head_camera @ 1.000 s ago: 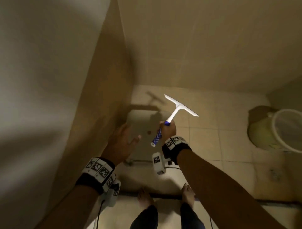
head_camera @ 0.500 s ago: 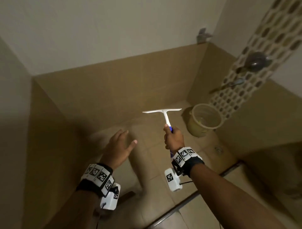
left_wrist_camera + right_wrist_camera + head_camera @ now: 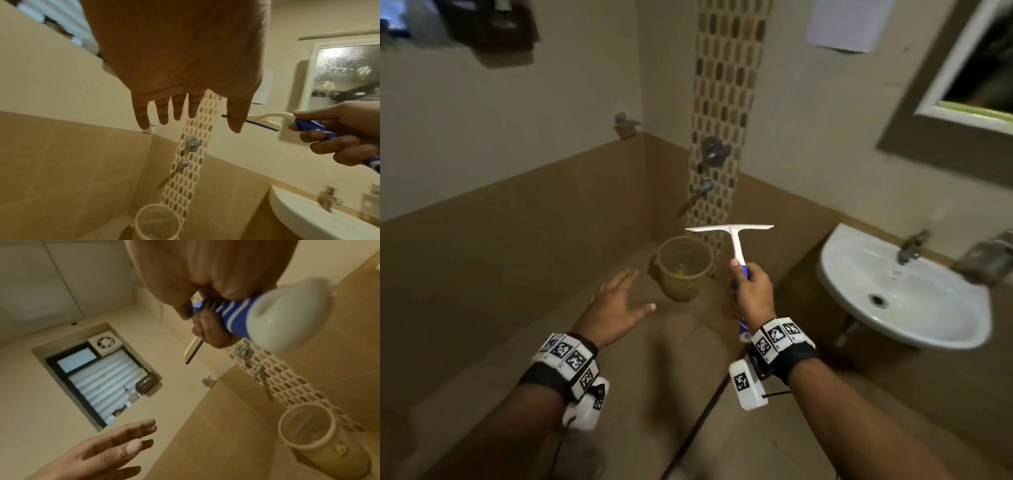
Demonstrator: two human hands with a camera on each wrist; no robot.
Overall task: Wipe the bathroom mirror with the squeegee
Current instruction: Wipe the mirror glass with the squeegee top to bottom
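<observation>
My right hand (image 3: 751, 291) grips the blue-striped handle of a white squeegee (image 3: 732, 238), held upright with its blade level at the top. From the left wrist view the squeegee (image 3: 265, 120) and the gripping right hand (image 3: 341, 133) sit at the right. The squeegee's butt end (image 3: 273, 318) fills the right wrist view. My left hand (image 3: 616, 305) hovers empty, fingers spread, left of the squeegee. The framed mirror (image 3: 983, 65) hangs at the upper right above the sink; its glass (image 3: 349, 73) looks spotted with droplets. The squeegee is well short of the mirror.
A white wall sink (image 3: 900, 291) with a tap (image 3: 911, 246) stands right of my right arm. A translucent bucket (image 3: 683, 267) sits on the floor under a wall tap (image 3: 702, 190) on a mosaic tile strip (image 3: 722, 102). A louvred window (image 3: 102, 382) is high on the left wall.
My view has swung up and to the right from the floor corner, bringing the sink and mirror into sight. The squeegee has turned upright in my right hand; the left hand stays spread.
</observation>
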